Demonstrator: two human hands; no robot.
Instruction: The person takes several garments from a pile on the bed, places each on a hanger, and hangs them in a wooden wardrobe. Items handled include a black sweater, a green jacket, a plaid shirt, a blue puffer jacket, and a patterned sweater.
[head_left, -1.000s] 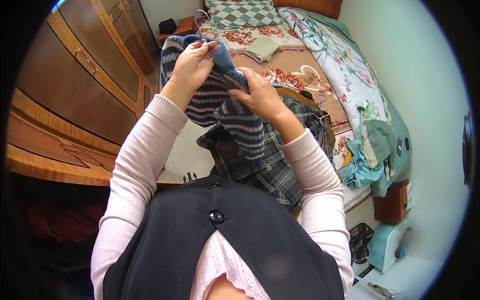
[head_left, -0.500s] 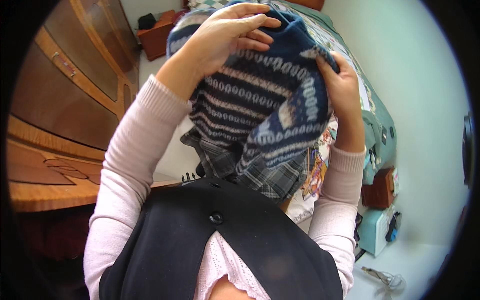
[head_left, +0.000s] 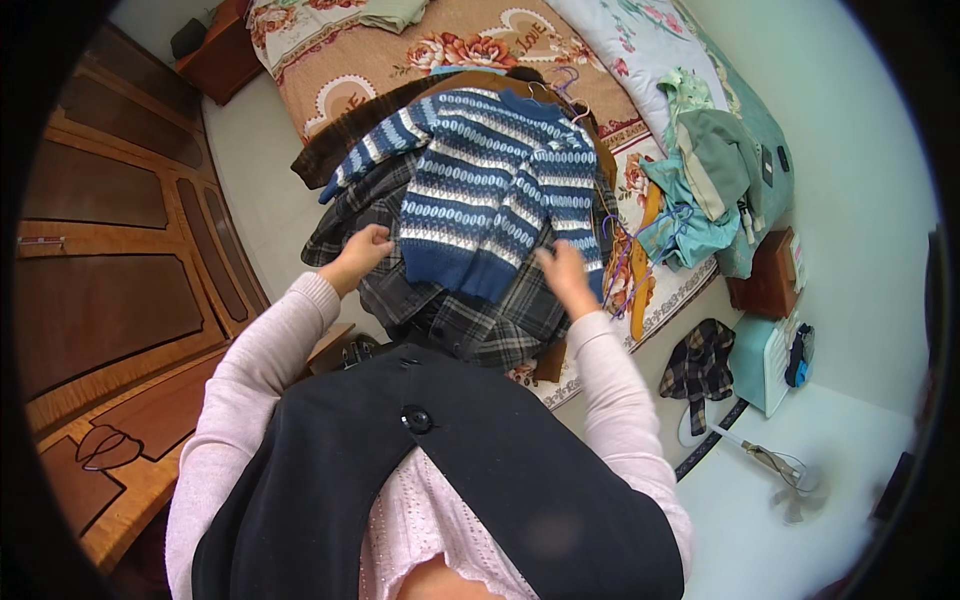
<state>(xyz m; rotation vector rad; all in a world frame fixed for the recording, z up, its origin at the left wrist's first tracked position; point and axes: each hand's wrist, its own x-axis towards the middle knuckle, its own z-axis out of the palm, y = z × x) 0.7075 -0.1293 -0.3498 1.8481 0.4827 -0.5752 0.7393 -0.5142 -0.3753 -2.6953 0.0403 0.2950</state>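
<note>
A blue and white patterned knit sweater [head_left: 480,190] lies spread on top of a dark grey plaid shirt [head_left: 450,315] on the bed. One sleeve stretches out to the far left; the other is folded down along the right side. My left hand [head_left: 362,256] hovers over the plaid shirt, just left of the sweater's edge, its fingers slightly bent and apart with nothing seen in them. Over the sweater's lower right part is my right hand [head_left: 568,278], fingers loosely spread beside the folded sleeve; whether they touch the knit I cannot tell.
A brown garment [head_left: 330,140] lies under the pile, with hangers [head_left: 570,85] beyond it. Green and teal clothes [head_left: 700,190] and more hangers [head_left: 635,265] lie to the right. Wooden wardrobe doors [head_left: 110,310] stand left. A fan [head_left: 790,480] is at the lower right.
The sweater, held up before in both hands, now lies flat on the plaid shirt. Both hands have come down toward me and let go of its upper part. More of the bed shows.
</note>
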